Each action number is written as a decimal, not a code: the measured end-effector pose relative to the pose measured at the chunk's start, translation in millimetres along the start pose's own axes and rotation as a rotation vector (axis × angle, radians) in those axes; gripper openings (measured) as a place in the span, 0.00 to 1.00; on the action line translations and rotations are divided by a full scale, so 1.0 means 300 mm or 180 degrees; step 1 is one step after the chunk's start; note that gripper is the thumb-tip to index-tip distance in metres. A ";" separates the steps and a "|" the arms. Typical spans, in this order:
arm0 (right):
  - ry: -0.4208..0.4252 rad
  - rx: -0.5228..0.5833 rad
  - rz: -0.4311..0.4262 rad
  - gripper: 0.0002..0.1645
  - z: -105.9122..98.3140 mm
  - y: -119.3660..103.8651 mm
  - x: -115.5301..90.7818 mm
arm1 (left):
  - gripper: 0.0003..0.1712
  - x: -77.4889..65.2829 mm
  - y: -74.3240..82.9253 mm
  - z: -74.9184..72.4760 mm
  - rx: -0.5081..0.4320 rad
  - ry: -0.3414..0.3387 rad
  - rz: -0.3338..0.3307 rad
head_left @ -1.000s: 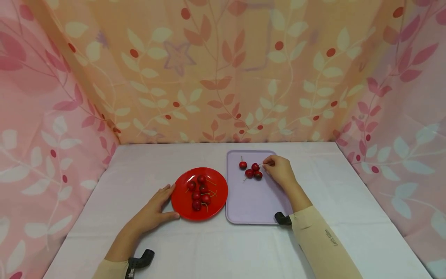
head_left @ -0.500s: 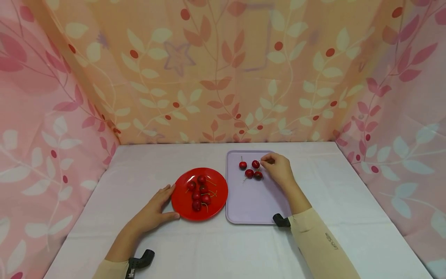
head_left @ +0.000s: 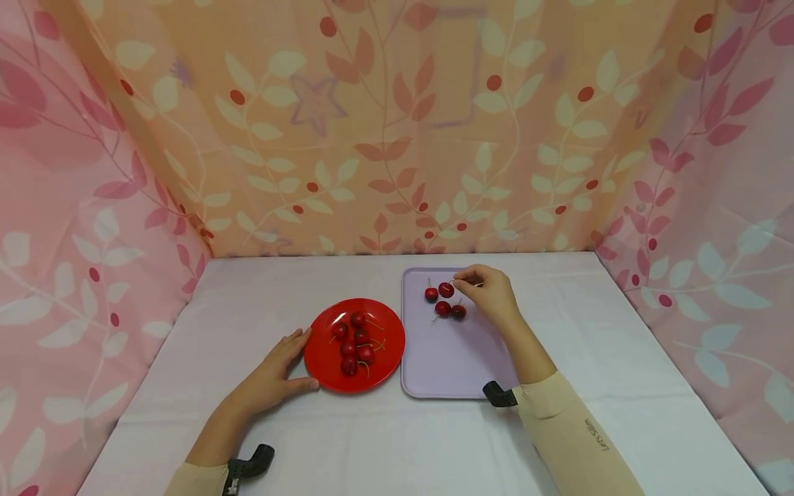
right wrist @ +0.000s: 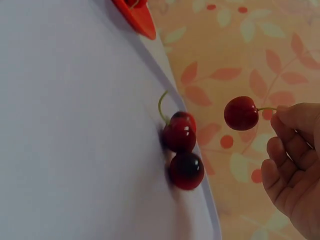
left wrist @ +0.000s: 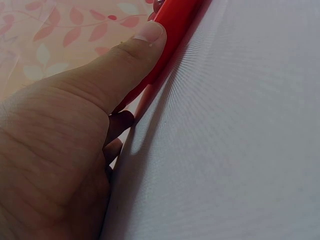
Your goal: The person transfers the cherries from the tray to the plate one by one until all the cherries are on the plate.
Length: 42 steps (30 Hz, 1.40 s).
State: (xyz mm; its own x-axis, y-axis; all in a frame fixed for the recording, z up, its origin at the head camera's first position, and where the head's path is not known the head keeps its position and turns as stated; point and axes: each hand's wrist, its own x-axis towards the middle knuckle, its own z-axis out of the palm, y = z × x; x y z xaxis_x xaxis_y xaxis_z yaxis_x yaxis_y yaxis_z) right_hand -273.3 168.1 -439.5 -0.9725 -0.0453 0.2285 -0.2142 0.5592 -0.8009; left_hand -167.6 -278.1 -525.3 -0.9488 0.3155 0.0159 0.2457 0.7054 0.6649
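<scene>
Pinching round glossy cherry (right wrist: 241, 113) by thin stem (right wrist: 267, 108): right fingers (right wrist: 300, 118); left fingers (head_left: 294, 346), spread, touching smooth red plate (head_left: 389, 324).

Evenly lit in the head view, dimmer in both wrist views. Softly shadowed beneath the red plate (left wrist: 180, 25), rippled with moiré-like lines across the white tablecloth (left wrist: 240, 125), glinting on the cherries (right wrist: 179, 136), slightly soft on the floral backdrop (right wrist: 227, 52).

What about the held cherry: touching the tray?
No: the right hand holds the cherry by its stem, clear of the tray.
</scene>
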 end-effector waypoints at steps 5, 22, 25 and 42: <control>-0.0076 0.0117 -0.0038 0.07 0.032 -0.047 -0.008 | 0.62 -0.002 -0.002 0.003 0.0001 -0.0001 0.0020; -0.0389 0.0386 -0.0301 0.04 0.293 -0.160 -0.045 | 0.62 -0.004 0.002 0.000 0.0040 -0.0031 -0.0070; -0.0462 0.0294 -0.0364 0.03 0.321 -0.174 -0.056 | 0.62 0.000 0.003 -0.001 0.0032 -0.0031 -0.0045; -0.0845 0.0381 -0.0172 0.02 0.417 -0.186 -0.093 | 0.62 0.002 0.003 0.000 -0.0033 -0.0041 -0.0062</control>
State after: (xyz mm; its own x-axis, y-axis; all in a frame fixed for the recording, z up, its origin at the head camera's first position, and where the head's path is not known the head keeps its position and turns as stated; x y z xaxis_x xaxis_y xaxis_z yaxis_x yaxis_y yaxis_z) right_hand -245.6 34.6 -470.3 -0.9459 -0.2962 0.1325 -0.2603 0.4491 -0.8547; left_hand -168.0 -277.5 -524.7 -0.9507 0.3100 -0.0066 0.2251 0.7049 0.6727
